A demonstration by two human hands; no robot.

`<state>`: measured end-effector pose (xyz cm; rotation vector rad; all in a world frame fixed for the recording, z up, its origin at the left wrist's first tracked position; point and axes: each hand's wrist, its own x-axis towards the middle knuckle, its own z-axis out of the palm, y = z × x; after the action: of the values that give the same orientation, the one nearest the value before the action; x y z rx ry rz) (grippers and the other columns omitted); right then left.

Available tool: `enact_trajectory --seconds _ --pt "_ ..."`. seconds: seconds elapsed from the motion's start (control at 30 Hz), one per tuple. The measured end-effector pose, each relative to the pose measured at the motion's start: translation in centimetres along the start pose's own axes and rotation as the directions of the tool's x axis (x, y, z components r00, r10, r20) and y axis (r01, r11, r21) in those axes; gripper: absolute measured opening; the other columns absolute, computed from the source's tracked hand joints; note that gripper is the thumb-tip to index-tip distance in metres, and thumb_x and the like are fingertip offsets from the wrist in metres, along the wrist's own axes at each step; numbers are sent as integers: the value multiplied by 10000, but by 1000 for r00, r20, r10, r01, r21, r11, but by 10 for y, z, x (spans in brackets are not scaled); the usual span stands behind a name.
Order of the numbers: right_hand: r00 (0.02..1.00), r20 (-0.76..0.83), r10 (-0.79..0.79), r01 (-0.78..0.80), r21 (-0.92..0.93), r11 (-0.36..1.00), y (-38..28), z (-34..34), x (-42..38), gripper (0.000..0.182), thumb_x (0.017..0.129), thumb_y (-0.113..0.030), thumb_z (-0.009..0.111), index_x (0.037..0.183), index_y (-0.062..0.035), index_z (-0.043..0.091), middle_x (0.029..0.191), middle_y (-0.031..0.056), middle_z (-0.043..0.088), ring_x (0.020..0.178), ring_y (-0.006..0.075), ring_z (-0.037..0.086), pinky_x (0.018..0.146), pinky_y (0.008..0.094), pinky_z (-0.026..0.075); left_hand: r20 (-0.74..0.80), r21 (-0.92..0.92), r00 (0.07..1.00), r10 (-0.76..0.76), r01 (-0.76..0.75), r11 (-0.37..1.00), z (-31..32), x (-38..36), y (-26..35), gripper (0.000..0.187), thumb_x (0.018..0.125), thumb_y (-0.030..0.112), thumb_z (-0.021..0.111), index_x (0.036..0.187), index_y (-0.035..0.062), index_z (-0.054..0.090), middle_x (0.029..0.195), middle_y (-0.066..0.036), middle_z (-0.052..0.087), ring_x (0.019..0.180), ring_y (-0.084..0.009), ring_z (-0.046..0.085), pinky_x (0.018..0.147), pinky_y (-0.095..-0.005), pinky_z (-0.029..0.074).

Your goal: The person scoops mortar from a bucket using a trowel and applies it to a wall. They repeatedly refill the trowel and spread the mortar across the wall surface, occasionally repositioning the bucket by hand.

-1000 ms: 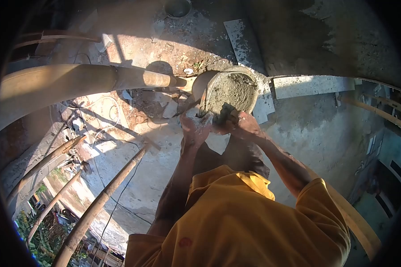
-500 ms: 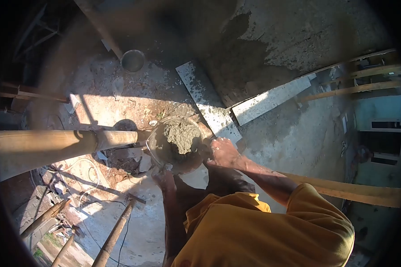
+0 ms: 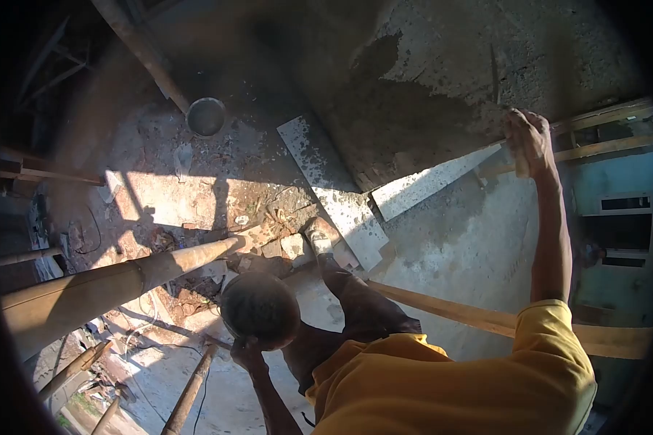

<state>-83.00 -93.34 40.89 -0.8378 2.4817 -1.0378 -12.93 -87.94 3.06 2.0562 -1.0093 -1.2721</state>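
Note:
My left hand [image 3: 248, 353] is closed on the near rim of a dark round bucket [image 3: 260, 310] in front of my legs. The bucket's face is in shadow, and no mortar can be made out in it. Far to the right, my right hand [image 3: 531, 141] is raised on an outstretched arm, fingers bent and pressed together at the end of a speckled pale board [image 3: 439, 181]. What it grips is unclear.
Another speckled board [image 3: 334, 196] slants across the middle. A second bucket [image 3: 205, 117] stands at the upper left. A thick bamboo pole [image 3: 123, 283] crosses the left side, and a wooden beam [image 3: 450, 308] runs to the right. Rubble [image 3: 272, 249] lies near my foot.
My right hand has left the bucket and moved up and right. The bucket has come down towards my left hand's side, and the grey mortar seen in it earlier no longer shows.

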Motion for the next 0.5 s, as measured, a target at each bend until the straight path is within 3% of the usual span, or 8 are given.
enact_trajectory --seconds 0.1,0.2,0.23,0.3,0.33,0.4,0.43,0.5 --pt "981 -175 -89 92 13 996 -70 -34 -61 349 1088 -376 649 961 -56 709 730 -23 586 584 54 523 532 258 458 84 24 984 158 -160 987 -11 -2 -8 242 775 100 669 899 -91 752 793 -62 704 769 -172 593 699 -381 494" --pt "982 180 57 -13 -239 971 -47 33 -96 359 1062 -350 663 952 -10 702 749 23 639 620 130 587 599 324 513 94 -14 985 144 -143 990 15 -6 28 247 794 72 689 967 -79 779 823 -102 760 743 -180 661 676 -384 530" --pt "933 361 -1 138 -352 926 -11 76 -113 269 1002 -287 698 1031 -20 697 832 80 680 718 206 636 668 363 535 113 -88 964 242 -233 969 23 1 12 214 832 87 710 961 -72 775 822 -85 760 753 -177 675 670 -363 540" --pt "725 679 -119 497 -396 772 61 160 -146 340 882 -162 768 1190 -40 687 998 195 761 914 358 734 807 441 580 118 16 975 191 -194 981 34 -6 41 186 844 94 749 951 -57 763 843 -95 760 762 -186 681 711 -363 548" --pt "637 736 -228 538 -213 816 57 194 -184 178 877 -175 749 980 -39 700 926 184 726 822 417 710 733 480 572 74 -23 980 185 -183 983 45 -6 43 183 835 95 764 949 -48 758 850 -117 757 762 -195 686 723 -370 547" --pt "396 867 -302 835 -204 511 88 254 -228 213 849 -201 763 1012 -69 720 970 166 747 938 395 724 821 496 570 181 189 955 233 -266 945 53 -6 82 208 821 104 772 977 -32 752 893 -145 758 798 -265 710 758 -407 564" --pt "526 842 -120 727 -371 578 105 299 -246 221 874 -262 720 1013 -90 734 1018 142 755 989 377 719 851 490 558 242 206 953 180 -232 951 56 -9 110 226 813 108 777 987 -32 747 908 -149 758 817 -286 715 770 -421 569" --pt "556 788 -266 776 -377 506 115 345 -276 188 896 -272 666 950 -107 739 998 136 751 962 349 732 814 484 556 364 257 930 57 -159 953 54 -23 149 262 797 115 787 1008 -33 738 938 -156 760 853 -330 726 794 -448 578"
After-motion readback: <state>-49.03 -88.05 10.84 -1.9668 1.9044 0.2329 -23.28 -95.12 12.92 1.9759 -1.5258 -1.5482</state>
